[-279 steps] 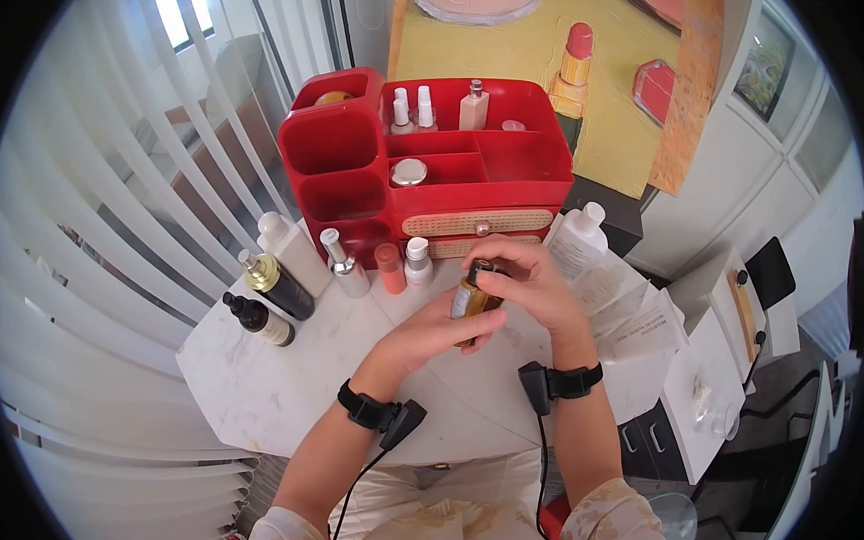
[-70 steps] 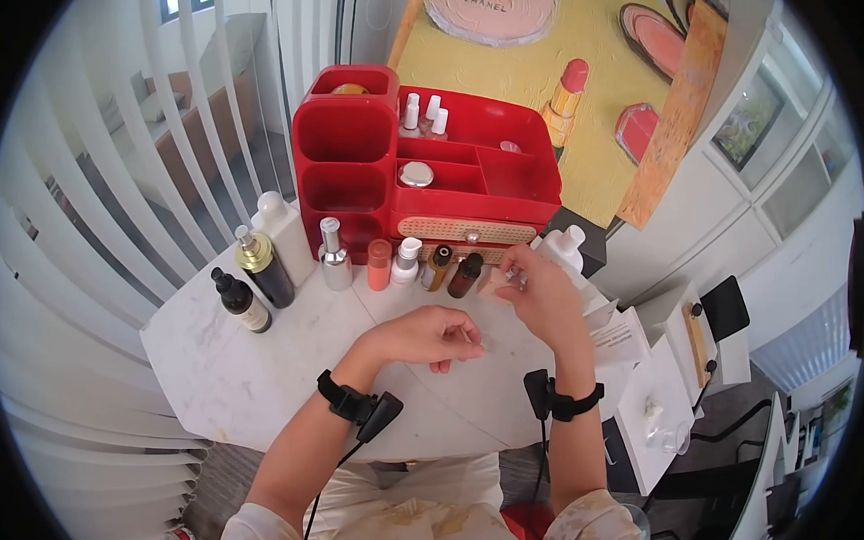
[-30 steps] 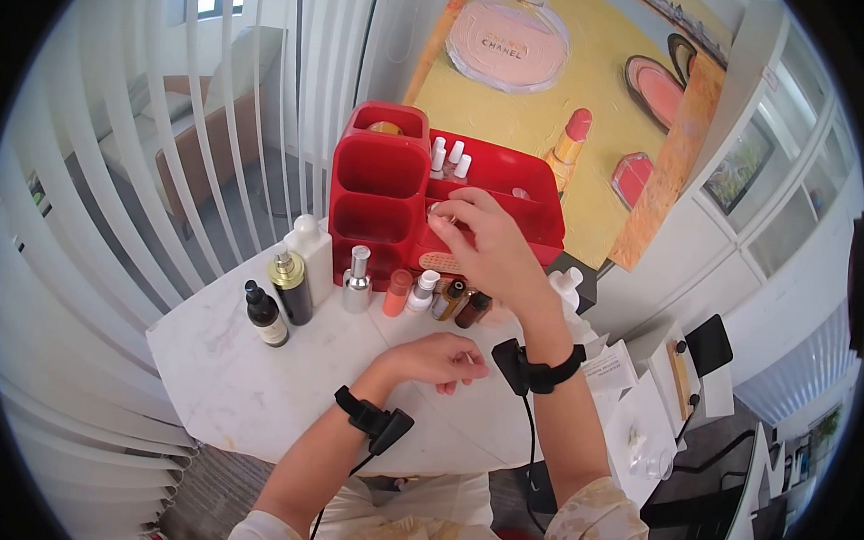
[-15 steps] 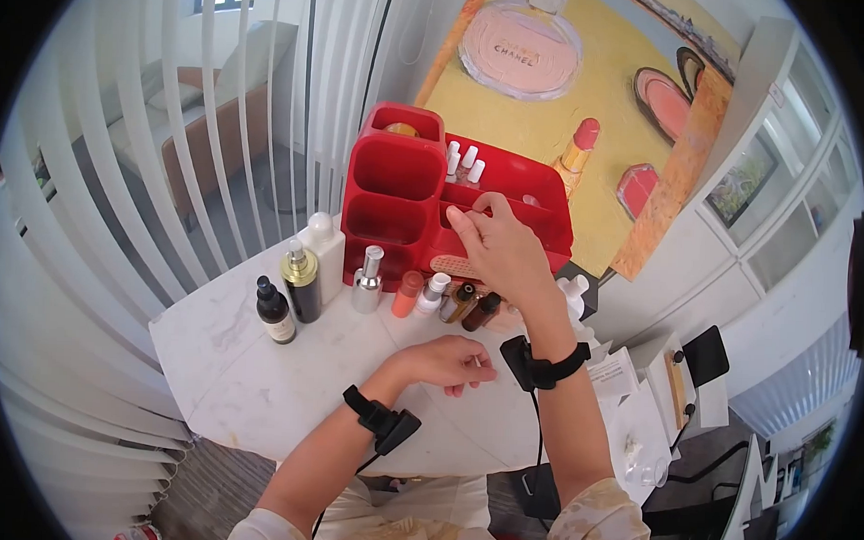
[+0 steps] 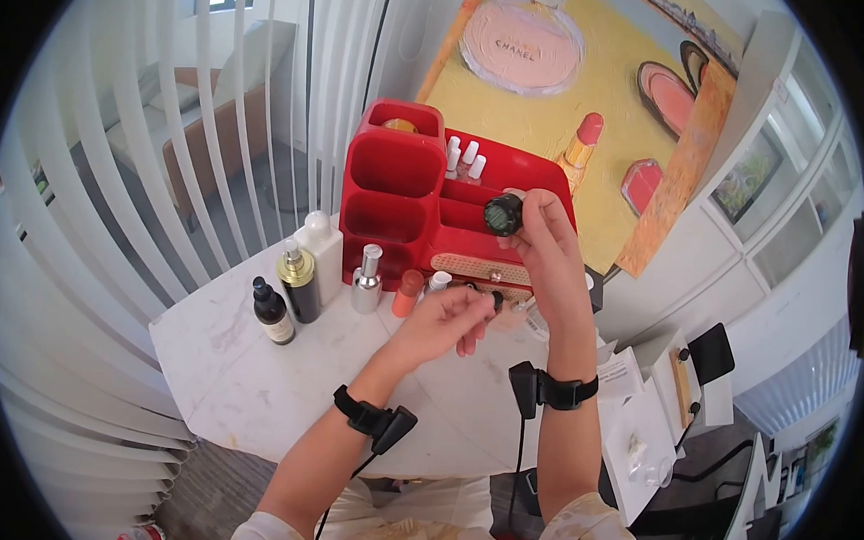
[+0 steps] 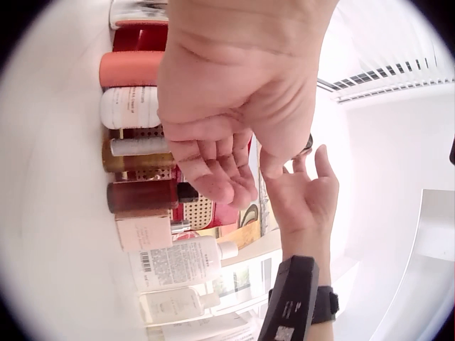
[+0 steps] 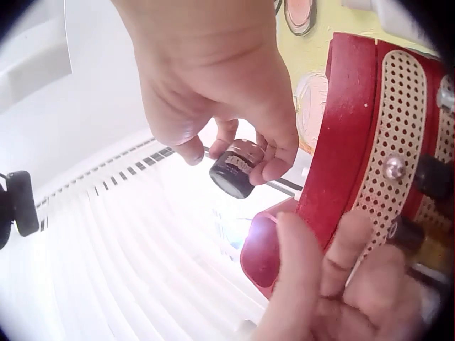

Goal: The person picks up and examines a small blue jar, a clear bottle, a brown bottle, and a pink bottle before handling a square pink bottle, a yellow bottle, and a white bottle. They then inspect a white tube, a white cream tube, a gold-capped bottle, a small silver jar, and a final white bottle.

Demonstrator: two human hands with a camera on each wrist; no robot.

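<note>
My right hand holds up a small round jar in front of the red organizer, its dark base facing the head camera. In the right wrist view, thumb and fingers pinch the jar, which has a dark, labelled body and a shiny top. Lower down, my left hand hovers over the table with fingers loosely bent, holding nothing. Beside it in the left wrist view stand an amber bottle, a dark brown bottle and a pale pink bottle.
Along the organizer's front stand a silver pump bottle and a coral tube. Further left are dark pump bottles and a white bottle. Several white-capped little bottles sit in the upper tray. Papers lie at right.
My right hand has taken the jar from the organizer and raised it toward me. My left hand has moved slightly forward. Earlier, both hands held the amber bottle, which now stands in the row.
</note>
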